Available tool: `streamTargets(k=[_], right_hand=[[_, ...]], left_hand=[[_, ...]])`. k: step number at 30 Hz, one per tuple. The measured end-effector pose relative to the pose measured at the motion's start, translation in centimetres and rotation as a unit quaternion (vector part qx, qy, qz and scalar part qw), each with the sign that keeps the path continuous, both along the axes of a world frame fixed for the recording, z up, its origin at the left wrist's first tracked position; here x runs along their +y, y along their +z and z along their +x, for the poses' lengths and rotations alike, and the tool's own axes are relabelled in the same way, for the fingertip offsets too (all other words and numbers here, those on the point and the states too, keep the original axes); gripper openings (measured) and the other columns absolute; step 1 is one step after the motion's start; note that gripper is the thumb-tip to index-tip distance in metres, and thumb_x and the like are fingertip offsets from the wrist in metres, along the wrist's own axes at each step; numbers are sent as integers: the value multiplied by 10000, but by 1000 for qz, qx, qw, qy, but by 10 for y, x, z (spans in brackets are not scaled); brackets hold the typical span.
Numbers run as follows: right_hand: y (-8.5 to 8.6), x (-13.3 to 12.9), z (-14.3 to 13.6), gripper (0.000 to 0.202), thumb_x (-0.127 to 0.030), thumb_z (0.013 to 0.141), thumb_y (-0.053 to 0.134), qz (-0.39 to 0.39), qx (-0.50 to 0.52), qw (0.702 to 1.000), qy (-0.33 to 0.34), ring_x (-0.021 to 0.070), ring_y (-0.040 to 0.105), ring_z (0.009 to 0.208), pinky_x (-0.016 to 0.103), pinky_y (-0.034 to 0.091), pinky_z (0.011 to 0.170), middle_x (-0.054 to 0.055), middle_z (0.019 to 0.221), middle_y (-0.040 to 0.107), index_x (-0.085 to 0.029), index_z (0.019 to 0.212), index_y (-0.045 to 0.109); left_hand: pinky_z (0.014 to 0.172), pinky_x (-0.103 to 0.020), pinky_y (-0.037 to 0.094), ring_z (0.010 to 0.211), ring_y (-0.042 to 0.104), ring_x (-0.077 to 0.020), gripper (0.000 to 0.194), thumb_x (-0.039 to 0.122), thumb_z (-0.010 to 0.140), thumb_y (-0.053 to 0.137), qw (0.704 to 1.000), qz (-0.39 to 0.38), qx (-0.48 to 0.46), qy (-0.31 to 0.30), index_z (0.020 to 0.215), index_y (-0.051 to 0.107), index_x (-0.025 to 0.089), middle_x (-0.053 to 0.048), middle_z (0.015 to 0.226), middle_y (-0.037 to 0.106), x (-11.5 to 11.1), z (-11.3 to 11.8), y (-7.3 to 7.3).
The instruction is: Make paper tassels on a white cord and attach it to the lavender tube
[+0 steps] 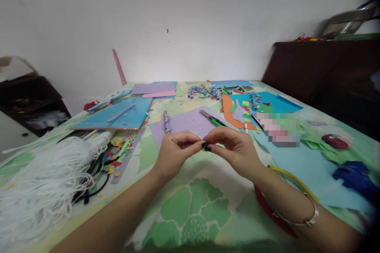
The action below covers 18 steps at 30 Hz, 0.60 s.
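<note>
Handling something this small well probably calls for a light, even pinch: thumbs level, fingertips close to the edge being worked, pressure soft enough not to crease it. The left hand and right hand meet at the tips, each grip narrow, thumb pressed toward the fingers, holding between them a small pale piece that looks like paper; most of it is hidden, so its shape cannot be told. Just beyond the grip lies a lilac sheet, with scissors ahead and slightly right, and a lilac roll ahead and left. White cord heaps on the bench, well left of the grip
</note>
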State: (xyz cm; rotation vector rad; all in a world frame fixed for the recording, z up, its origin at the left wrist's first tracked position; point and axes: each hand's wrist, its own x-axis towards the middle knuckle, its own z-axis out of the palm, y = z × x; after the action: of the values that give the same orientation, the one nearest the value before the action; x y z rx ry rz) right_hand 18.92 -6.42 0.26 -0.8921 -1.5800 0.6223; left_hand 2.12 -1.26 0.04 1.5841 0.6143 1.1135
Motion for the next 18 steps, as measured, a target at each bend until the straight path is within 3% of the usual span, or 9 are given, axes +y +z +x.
streamTargets(k=[9, 18], right_hand=[[4, -4, -1, 137, -127, 831, 626, 132, -128, 978, -94, 176, 678, 775, 323, 561, 704, 52, 826, 720, -215, 899, 707], [0, -3, -2, 149, -114, 813, 649, 146, -151, 970, -119, 159, 692, 746, 281, 573, 671, 37, 809, 729, -225, 877, 726]], left_hand=[[626, -230, 468, 678, 584, -132, 74, 234, 729, 749, 1000, 5, -16, 15, 715, 741, 162, -33, 715, 673, -3, 3, -3], [655, -234, 473, 687, 584, -137, 126, 271, 725, 756, 998, -48, -26, 5, 709, 728, 149, -32, 702, 677, -4, 6, -9]])
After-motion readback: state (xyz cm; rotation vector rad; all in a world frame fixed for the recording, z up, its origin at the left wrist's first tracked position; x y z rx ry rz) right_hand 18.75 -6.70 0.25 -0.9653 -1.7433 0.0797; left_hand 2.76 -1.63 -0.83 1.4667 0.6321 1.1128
